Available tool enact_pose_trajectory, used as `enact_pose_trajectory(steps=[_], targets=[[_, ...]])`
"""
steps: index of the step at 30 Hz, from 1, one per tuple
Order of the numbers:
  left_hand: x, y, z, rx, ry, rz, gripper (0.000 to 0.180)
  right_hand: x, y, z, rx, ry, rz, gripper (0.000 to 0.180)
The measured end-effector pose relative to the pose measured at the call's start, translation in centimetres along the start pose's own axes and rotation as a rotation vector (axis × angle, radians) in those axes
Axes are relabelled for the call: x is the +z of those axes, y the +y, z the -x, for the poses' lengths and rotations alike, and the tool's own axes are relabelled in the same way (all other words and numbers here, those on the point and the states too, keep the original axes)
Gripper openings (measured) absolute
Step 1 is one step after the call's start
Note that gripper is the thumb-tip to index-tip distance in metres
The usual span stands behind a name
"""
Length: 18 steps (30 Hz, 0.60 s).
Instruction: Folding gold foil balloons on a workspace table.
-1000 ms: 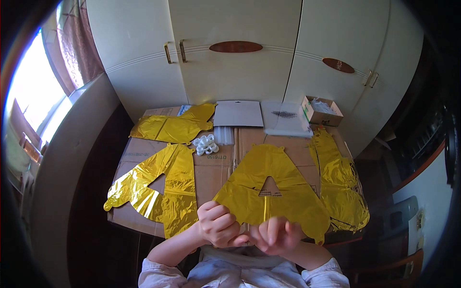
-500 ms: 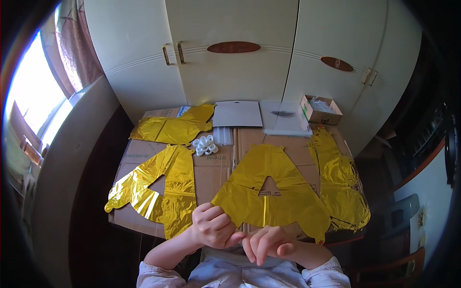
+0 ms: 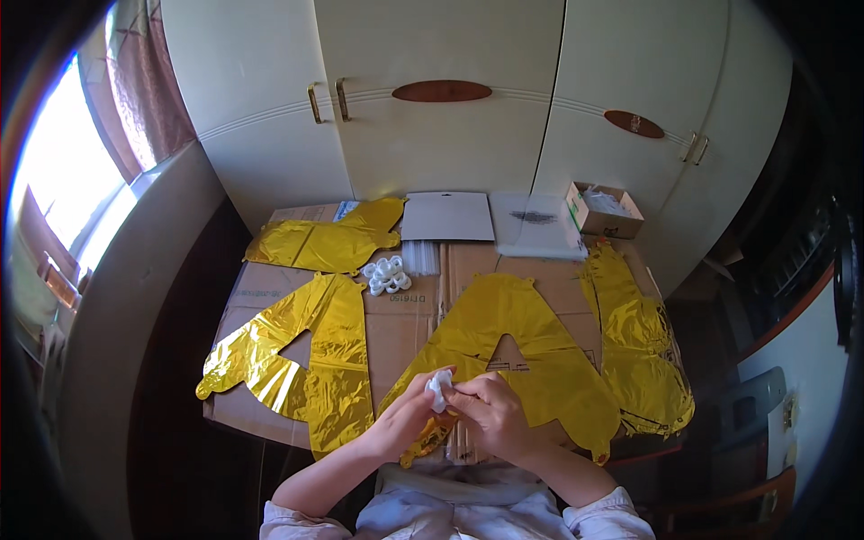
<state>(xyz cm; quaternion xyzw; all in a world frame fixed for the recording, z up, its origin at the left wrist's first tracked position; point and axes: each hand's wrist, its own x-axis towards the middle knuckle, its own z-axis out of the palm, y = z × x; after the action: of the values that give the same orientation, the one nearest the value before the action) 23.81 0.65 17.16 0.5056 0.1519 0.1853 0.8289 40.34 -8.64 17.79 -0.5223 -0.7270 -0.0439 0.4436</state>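
Head view: a small white piece [image 3: 439, 391] is pinched between the fingertips of the left hand [image 3: 407, 421] and the right hand [image 3: 493, 416], gripped from both sides, right above the near edge of the centre foil [image 3: 544, 378], a gold sheet pierced by a triangular hole. To its left, the left foil [image 3: 335, 360] is laid out, gold and creased, also with a triangular hole; to its right, the crinkled right foil [image 3: 634, 346] is spread. Beyond, white loops [image 3: 387, 274] are bunched near a folded gold foil [image 3: 319, 241]. A grey card [image 3: 447, 217] is placed over clear strips [image 3: 420, 258], beside a transparent sheet [image 3: 540, 236]. Now the container: an open box [image 3: 612, 221] is set at the far right corner, loosely filled with whitish, see-through pieces [image 3: 605, 200], their kind too small to tell. Everything is carried by a cardboard-covered table [image 3: 396, 337].
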Motion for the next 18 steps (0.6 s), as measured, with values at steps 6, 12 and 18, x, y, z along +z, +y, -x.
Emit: enact_pose_trajectory(steps=[6, 12, 18], targets=[[-1.2, 1.1, -0.5, -0.02, 0.008, -0.365, 0.049, 0.2, 1.4, 0.6, 0.032, -0.037, -0.009, 0.024], [-5.4, 1.4, -5.6, 0.24, 0.237, -0.848, 0.031, -2.6, 1.1, -2.2, 0.104, 0.111, -0.25, 0.027], [-14.4, 0.8, -10.9, 0.492, 0.424, -1.496, 0.029, -12.0, -7.9, -6.3, -0.091, 0.212, -1.392, 0.029]])
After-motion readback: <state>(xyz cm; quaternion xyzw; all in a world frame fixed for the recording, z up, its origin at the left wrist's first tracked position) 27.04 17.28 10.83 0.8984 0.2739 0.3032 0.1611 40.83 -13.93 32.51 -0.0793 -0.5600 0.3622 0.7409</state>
